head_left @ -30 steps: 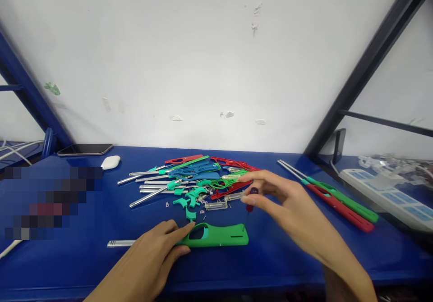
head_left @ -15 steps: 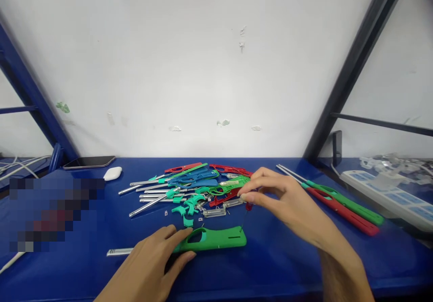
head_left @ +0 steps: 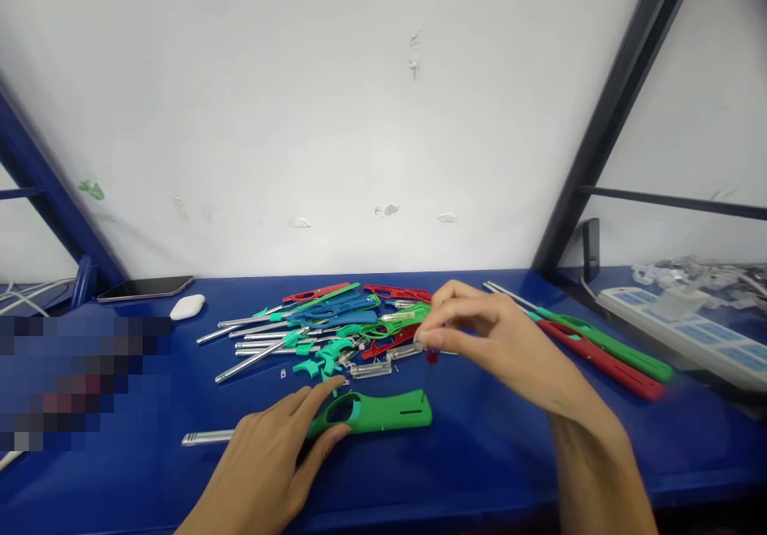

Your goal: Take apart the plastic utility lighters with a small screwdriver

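At far left, a pixelated block (head_left: 84,383) too masked to read, beside a phone (head_left: 145,287) and a white case (head_left: 188,307). At lower centre-left, left hand (head_left: 272,443) draped over a green lighter (head_left: 389,413) flat on the blue tabletop (head_left: 479,471), grip spread about its body between thumb and fingers, hiding the join with the metal tube. Above, across mid-frame, apparently awaiting work: loose metal tubes (head_left: 257,359), teal triggers (head_left: 307,369), blue shells (head_left: 341,308) and clear tanks (head_left: 370,370), too jumbled to count. Right of centre, right hand (head_left: 479,331) with grip pinched tight on a red screwdriver (head_left: 431,356), tip seemingly at the lighter's end hole; impossible to tell whether tightening or loosening. At right, apparently whole, a red lighter (head_left: 605,359) and a second green one (head_left: 632,353).
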{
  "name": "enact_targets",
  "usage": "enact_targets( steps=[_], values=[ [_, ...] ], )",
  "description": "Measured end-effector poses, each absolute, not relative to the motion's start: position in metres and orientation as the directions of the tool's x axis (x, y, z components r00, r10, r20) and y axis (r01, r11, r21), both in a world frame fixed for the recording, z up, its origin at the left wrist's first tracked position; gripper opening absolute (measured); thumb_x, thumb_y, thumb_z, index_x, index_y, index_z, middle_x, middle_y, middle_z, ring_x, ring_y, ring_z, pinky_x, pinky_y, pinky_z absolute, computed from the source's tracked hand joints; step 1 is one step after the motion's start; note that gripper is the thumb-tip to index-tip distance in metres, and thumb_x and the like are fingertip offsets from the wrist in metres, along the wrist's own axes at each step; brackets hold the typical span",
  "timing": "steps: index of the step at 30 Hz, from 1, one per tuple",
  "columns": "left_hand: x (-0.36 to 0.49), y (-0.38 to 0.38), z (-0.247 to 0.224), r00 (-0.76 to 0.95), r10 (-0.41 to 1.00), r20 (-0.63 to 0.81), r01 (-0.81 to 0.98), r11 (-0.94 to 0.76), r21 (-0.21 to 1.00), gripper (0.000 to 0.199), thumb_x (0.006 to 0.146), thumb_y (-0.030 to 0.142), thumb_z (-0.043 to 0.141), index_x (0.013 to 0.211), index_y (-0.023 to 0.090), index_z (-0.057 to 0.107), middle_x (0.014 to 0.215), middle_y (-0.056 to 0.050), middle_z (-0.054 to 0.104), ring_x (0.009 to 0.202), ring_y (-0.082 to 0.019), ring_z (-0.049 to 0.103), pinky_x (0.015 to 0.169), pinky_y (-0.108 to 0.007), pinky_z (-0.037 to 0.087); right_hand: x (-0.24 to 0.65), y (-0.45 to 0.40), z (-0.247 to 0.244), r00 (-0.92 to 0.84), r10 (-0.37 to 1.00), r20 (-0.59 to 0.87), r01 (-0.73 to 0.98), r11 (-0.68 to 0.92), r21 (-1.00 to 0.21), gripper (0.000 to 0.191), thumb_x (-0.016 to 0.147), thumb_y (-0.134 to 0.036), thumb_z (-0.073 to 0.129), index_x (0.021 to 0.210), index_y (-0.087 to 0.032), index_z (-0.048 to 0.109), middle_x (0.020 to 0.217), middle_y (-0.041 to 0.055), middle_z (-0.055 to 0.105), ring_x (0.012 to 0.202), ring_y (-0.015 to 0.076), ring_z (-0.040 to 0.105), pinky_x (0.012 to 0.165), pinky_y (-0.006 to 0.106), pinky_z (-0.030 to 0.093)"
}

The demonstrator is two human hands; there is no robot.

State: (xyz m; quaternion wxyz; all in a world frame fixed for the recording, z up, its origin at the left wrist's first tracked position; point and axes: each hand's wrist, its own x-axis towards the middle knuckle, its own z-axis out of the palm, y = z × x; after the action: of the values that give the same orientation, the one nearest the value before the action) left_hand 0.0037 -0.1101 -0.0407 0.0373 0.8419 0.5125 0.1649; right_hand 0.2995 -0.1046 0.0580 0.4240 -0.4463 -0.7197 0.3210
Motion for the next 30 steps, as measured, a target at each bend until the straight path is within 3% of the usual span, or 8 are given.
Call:
enact_targets(
  steps=[2, 4, 8, 13, 17, 21, 24, 30],
  values=[
    [0.004, -0.111, -0.039, 0.393, 0.891, 0.227, 0.851, -0.446, 0.276, 0.050, 0.107, 0.062, 0.035, 0.146, 0.037, 0.054, 0.116, -0.003, 0.079, 0.102, -0.029, 0.078, 0.086, -0.043, 0.060, 0.301, -0.101, 0.056, -0.204, 0.923, 0.326, 0.311, 0.377, -0.872, 0.011, 0.089, -0.042, 0.081, 0.096, -0.033, 0.084, 0.098, -0.0010, 0.075, 0.088, 0.0165, 0.069, 0.078, 0.030, 0.051],
    [0.003, -0.112, -0.038, 0.388, 0.897, 0.213, 0.847, -0.438, 0.301, 0.047, 0.106, 0.063, 0.037, 0.141, 0.037, 0.056, 0.112, -0.003, 0.079, 0.102, -0.029, 0.078, 0.084, -0.041, 0.059, 0.304, -0.101, 0.055, -0.233, 0.915, 0.330, 0.248, 0.384, -0.890, 0.015, 0.093, -0.039, 0.078, 0.106, -0.033, 0.082, 0.102, -0.0017, 0.078, 0.096, 0.0170, 0.071, 0.084, 0.029, 0.053],
    [0.002, -0.114, -0.036, 0.398, 0.893, 0.208, 0.837, -0.447, 0.315, 0.038, 0.106, 0.060, 0.039, 0.128, 0.036, 0.059, 0.108, 0.001, 0.079, 0.099, -0.026, 0.078, 0.079, -0.035, 0.057, 0.308, -0.109, 0.059, -0.371, 0.881, 0.292, 0.264, 0.401, -0.877, 0.018, 0.103, -0.036, 0.064, 0.108, -0.032, 0.081, 0.108, -0.0022, 0.079, 0.100, 0.0152, 0.071, 0.089, 0.027, 0.052],
    [0.004, -0.114, -0.037, 0.387, 0.895, 0.223, 0.837, -0.443, 0.321, 0.034, 0.106, 0.058, 0.042, 0.125, 0.035, 0.058, 0.105, 0.002, 0.080, 0.094, -0.024, 0.079, 0.077, -0.034, 0.056, 0.302, -0.113, 0.063, -0.349, 0.876, 0.333, 0.355, 0.452, -0.818, 0.019, 0.100, -0.044, 0.068, 0.094, -0.029, 0.079, 0.113, 0.0000, 0.074, 0.103, 0.0176, 0.068, 0.088, 0.029, 0.051],
    [0.003, -0.111, -0.039, 0.384, 0.898, 0.215, 0.842, -0.436, 0.317, 0.034, 0.106, 0.056, 0.043, 0.128, 0.035, 0.058, 0.112, 0.000, 0.080, 0.101, -0.025, 0.079, 0.082, -0.035, 0.058, 0.297, -0.104, 0.058, -0.275, 0.905, 0.323, 0.383, 0.412, -0.827, 0.016, 0.091, -0.044, 0.079, 0.084, -0.029, 0.080, 0.105, 0.0006, 0.069, 0.089, 0.0170, 0.065, 0.081, 0.031, 0.051],
    [-0.001, -0.107, -0.044, 0.407, 0.889, 0.211, 0.838, -0.455, 0.301, 0.035, 0.106, 0.058, 0.042, 0.129, 0.036, 0.057, 0.117, 0.002, 0.080, 0.104, -0.025, 0.079, 0.083, -0.035, 0.061, 0.298, -0.101, 0.055, -0.262, 0.903, 0.340, 0.369, 0.419, -0.829, 0.014, 0.099, -0.040, 0.070, 0.102, -0.034, 0.082, 0.108, 0.0012, 0.075, 0.097, 0.0208, 0.069, 0.083, 0.034, 0.051],
    [-0.003, -0.106, -0.047, 0.406, 0.890, 0.205, 0.840, -0.452, 0.301, 0.037, 0.105, 0.060, 0.043, 0.133, 0.039, 0.055, 0.124, 0.004, 0.078, 0.108, -0.025, 0.078, 0.085, -0.036, 0.062, 0.298, -0.104, 0.056, -0.308, 0.895, 0.324, 0.355, 0.424, -0.833, 0.019, 0.105, -0.036, 0.061, 0.110, -0.037, 0.079, 0.110, -0.0019, 0.077, 0.100, 0.0185, 0.069, 0.086, 0.032, 0.051],
    [-0.002, -0.106, -0.047, 0.418, 0.884, 0.211, 0.836, -0.465, 0.291, 0.040, 0.105, 0.060, 0.042, 0.140, 0.042, 0.051, 0.124, 0.005, 0.078, 0.106, -0.024, 0.078, 0.083, -0.034, 0.062, 0.298, -0.104, 0.058, -0.287, 0.906, 0.312, 0.352, 0.403, -0.845, 0.006, 0.092, -0.038, 0.079, 0.089, -0.033, 0.080, 0.106, -0.0031, 0.072, 0.094, 0.0153, 0.067, 0.081, 0.027, 0.052]
  ],
)
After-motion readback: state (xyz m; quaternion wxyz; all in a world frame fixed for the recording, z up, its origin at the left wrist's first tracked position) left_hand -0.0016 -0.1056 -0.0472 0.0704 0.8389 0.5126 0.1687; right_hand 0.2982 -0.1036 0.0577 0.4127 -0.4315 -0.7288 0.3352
